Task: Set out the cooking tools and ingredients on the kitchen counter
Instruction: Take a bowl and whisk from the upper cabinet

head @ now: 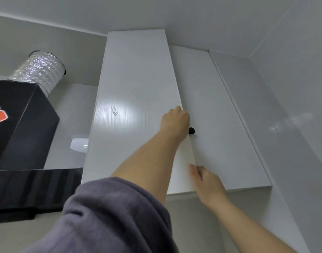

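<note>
Reaching overhead, a person works at a white wall cabinet seen from below. Their left hand (174, 121), on a bare forearm with a grey-purple sleeve (110, 216) bunched lower down the arm, grips the right edge of the left cabinet door (134, 106). Its fingers curl out of sight behind that edge. Their right hand (207, 181) is lower on the same edge, near the bottom corner, with fingers fairly straight and touching it. A black knob (191, 130) sits just right of the left hand, seemingly on the neighbouring door (216, 125). To the left are a black range hood (19, 134) and its foil duct (39, 70). No cooking tools, ingredients or desk are in view; the items are probably behind this door. The door looks slightly ajar, so it is best swung open smoothly with both hands, keeping the head clear of its lower corner.
</note>
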Available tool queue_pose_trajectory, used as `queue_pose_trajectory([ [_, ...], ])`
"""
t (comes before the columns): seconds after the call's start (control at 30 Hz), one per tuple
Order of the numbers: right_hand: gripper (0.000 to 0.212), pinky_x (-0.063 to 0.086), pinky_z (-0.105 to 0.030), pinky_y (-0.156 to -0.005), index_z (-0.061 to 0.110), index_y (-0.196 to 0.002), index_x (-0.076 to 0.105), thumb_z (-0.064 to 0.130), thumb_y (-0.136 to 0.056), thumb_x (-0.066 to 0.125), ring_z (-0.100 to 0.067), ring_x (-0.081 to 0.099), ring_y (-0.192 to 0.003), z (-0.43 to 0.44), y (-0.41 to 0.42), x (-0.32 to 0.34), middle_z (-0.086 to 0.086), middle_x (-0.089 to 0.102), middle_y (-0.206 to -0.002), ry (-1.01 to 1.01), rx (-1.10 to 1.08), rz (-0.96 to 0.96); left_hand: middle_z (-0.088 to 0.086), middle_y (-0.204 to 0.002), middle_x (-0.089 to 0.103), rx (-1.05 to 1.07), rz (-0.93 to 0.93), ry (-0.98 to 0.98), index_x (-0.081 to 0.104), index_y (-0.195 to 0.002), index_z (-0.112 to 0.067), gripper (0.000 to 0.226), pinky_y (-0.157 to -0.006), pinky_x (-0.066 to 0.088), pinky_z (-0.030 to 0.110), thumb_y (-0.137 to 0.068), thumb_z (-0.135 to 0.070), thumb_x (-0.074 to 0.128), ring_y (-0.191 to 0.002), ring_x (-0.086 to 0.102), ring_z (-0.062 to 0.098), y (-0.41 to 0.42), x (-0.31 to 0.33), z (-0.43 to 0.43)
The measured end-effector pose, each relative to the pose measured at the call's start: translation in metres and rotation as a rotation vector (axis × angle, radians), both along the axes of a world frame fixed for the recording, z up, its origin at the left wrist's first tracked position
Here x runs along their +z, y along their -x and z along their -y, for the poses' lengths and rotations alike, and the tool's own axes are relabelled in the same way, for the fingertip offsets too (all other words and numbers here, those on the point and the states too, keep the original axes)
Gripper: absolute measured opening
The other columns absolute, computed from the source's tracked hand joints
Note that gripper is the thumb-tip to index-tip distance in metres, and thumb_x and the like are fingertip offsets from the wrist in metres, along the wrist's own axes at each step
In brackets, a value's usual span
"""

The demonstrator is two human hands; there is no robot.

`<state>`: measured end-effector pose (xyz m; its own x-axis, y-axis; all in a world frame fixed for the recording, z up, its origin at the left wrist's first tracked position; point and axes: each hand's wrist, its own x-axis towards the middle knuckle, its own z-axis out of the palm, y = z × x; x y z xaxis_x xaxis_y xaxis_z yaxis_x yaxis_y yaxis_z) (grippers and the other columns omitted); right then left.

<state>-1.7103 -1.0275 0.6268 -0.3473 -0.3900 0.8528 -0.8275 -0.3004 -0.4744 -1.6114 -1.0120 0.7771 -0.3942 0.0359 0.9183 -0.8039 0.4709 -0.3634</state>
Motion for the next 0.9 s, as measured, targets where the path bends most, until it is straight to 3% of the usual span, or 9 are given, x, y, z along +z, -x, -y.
queue_pose_trajectory([
  [0.03, 0.047, 0.045, -0.035, -0.071, 0.015, -0.077, 0.054, 0.049, -0.099, 0.029, -0.02, 0.054, -0.073, -0.008, -0.007, -0.002, -0.003, 0.058, -0.079, 0.055, 0.063, 0.033, 0.009, -0.097, 0.041, -0.03, -0.007, -0.008, 0.053, -0.097, -0.005, 0.009, -0.067, 0.033, 0.03, -0.091, -0.005, 0.047, -0.093, 0.049, 0.026, -0.005, 0.001, -0.009],
  [0.1, 0.043, 0.032, -0.032, -0.057, 0.013, -0.065, 0.038, 0.04, -0.099, 0.037, -0.015, 0.038, -0.059, -0.026, -0.022, -0.004, 0.0, 0.041, -0.063, 0.138, 0.186, 0.096, 0.006, -0.093, 0.036, -0.09, -0.025, -0.017, 0.046, -0.087, -0.009, 0.006, -0.066, 0.033, 0.031, -0.092, -0.007, 0.046, -0.086, 0.045, 0.025, -0.016, 0.0, -0.025],
  [0.17, 0.038, 0.028, -0.03, -0.056, 0.009, -0.069, 0.04, 0.034, -0.098, 0.044, -0.014, 0.034, -0.06, -0.047, -0.039, 0.0, -0.002, 0.039, -0.065, 0.183, 0.286, 0.158, 0.006, -0.092, 0.036, -0.147, -0.042, -0.032, 0.041, -0.084, -0.01, 0.01, -0.066, 0.032, 0.032, -0.092, -0.007, 0.044, -0.082, 0.041, 0.025, -0.031, 0.0, -0.044],
  [0.3, 0.031, 0.037, -0.031, -0.067, 0.0, -0.096, 0.061, 0.028, -0.097, 0.049, -0.019, 0.051, -0.076, -0.083, -0.068, 0.008, -0.025, 0.063, -0.09, 0.214, 0.431, 0.251, 0.007, -0.095, 0.041, -0.296, -0.084, -0.087, 0.043, -0.082, -0.008, 0.008, -0.066, 0.033, 0.032, -0.089, -0.012, 0.045, -0.078, 0.04, 0.024, -0.063, 0.001, -0.074],
  [0.4, 0.025, 0.041, -0.032, -0.069, 0.006, -0.095, 0.062, 0.028, -0.097, 0.05, -0.021, 0.055, -0.08, -0.11, -0.092, 0.009, -0.013, 0.064, -0.087, 0.183, 0.44, 0.191, 0.006, -0.101, 0.045, -0.372, -0.137, -0.129, 0.048, -0.091, -0.006, 0.014, -0.067, 0.039, 0.034, -0.087, -0.02, 0.047, -0.083, 0.048, 0.025, -0.091, 0.0, -0.095],
  [0.53, 0.051, 0.044, -0.036, -0.071, -0.002, -0.106, 0.055, 0.043, -0.082, 0.05, -0.031, 0.061, -0.085, -0.142, -0.134, 0.01, -0.022, 0.064, -0.102, 0.132, 0.408, 0.113, 0.005, -0.108, 0.047, -0.408, -0.177, -0.208, 0.049, -0.103, -0.009, 0.027, -0.076, 0.051, 0.04, -0.087, -0.031, 0.052, -0.089, 0.054, 0.026, -0.133, 0.001, -0.117],
  [0.67, 0.02, 0.046, -0.031, -0.068, 0.011, -0.098, 0.057, 0.027, -0.09, 0.05, -0.018, 0.059, -0.08, -0.173, -0.182, 0.01, -0.006, 0.066, -0.094, 0.047, 0.385, 0.045, 0.004, -0.111, 0.043, -0.431, -0.216, -0.28, 0.045, -0.102, -0.011, 0.031, -0.066, 0.045, 0.031, -0.085, -0.032, 0.06, -0.086, 0.053, 0.023, -0.181, -0.007, -0.142],
  [0.8, 0.011, 0.041, -0.029, -0.055, 0.014, -0.087, 0.049, 0.025, -0.089, 0.046, -0.018, 0.053, -0.067, -0.192, -0.232, 0.007, -0.002, 0.058, -0.09, -0.019, 0.321, -0.017, 0.011, -0.118, 0.039, -0.362, -0.3, -0.387, 0.039, -0.113, -0.008, 0.041, -0.06, 0.04, 0.027, -0.085, -0.027, 0.064, -0.086, 0.054, 0.028, -0.221, -0.015, -0.161],
  [0.9, 0.01, 0.043, -0.031, -0.059, 0.015, -0.084, 0.044, 0.024, -0.087, 0.045, -0.026, 0.056, -0.074, -0.197, -0.271, 0.005, -0.004, 0.055, -0.089, -0.037, 0.309, -0.068, 0.015, -0.11, 0.049, -0.313, -0.357, -0.465, 0.04, -0.113, -0.005, 0.039, -0.059, 0.041, 0.029, -0.085, -0.019, 0.063, -0.089, 0.055, 0.03, -0.253, -0.013, -0.168],
])
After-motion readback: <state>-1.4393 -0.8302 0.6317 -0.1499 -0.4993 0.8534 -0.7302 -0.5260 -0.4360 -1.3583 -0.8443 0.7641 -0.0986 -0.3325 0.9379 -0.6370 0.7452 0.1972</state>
